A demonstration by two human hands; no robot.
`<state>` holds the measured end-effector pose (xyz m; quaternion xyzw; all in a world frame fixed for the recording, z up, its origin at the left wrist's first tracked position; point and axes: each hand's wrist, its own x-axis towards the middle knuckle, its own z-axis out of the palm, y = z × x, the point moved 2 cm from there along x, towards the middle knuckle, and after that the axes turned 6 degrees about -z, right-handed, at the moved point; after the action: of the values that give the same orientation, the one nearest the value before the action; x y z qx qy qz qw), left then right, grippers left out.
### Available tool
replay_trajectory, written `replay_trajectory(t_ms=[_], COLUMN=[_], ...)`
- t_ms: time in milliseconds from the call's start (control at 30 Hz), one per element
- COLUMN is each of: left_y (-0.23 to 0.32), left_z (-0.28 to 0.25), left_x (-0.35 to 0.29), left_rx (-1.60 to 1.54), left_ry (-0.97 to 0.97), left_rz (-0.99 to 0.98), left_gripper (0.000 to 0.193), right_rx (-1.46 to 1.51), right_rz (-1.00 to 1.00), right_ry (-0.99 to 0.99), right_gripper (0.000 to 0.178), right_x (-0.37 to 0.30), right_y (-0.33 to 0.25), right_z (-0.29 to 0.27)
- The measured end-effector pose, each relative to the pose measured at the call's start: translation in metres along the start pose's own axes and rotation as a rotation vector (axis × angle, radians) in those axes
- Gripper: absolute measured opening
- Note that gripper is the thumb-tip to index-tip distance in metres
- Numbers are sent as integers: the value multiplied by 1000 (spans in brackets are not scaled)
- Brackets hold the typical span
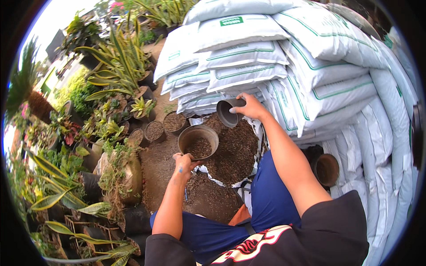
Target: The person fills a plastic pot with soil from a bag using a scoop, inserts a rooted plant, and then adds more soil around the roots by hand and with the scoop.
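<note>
My left hand (183, 163) grips the near rim of a round dark pot (198, 141) that has some brown potting mix in its bottom. My right hand (250, 107) holds a small dark plastic pot (228, 112) on its side, its mouth turned toward me and to the left, above and to the right of the bigger pot. Under both lies an open white sack spread flat with a heap of brown potting mix (233, 153). My blue-clad knees (270, 195) are just in front of the heap.
A tall stack of white bags (284, 57) rises behind and to the right. An empty brown pot (327, 169) sits at the right by the stack. Soil-filled black pots (154, 130) and several potted plants (113, 71) line the left side.
</note>
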<state>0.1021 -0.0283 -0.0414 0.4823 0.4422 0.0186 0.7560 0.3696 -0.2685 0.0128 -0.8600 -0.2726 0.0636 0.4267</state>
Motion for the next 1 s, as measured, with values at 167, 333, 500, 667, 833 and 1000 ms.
replay_trajectory(t_ms=[167, 333, 500, 667, 833, 1000], left_y=[-3, -4, -6, -15, -27, -25], left_z=[-7, -6, -6, -19, -21, -17], left_x=[4, 14, 31, 40, 48, 43], left_rx=[46, 119, 224, 304, 295, 309], left_ry=[58, 158, 273, 319, 236, 155], left_rz=[-9, 45, 79, 54, 24, 33], left_gripper=[55, 54, 58, 57, 58, 56], right_rx=[170, -64, -528, -513, -558, -657], right_rz=[389, 538, 614, 748, 742, 713], right_ry=[-132, -206, -561, -608, -535, -601], right_gripper=[67, 68, 89, 77, 56, 60], right_x=[0, -4, -7, -26, -18, -2], right_y=[68, 107, 119, 71, 51, 47], right_z=[2, 17, 29, 37, 67, 93])
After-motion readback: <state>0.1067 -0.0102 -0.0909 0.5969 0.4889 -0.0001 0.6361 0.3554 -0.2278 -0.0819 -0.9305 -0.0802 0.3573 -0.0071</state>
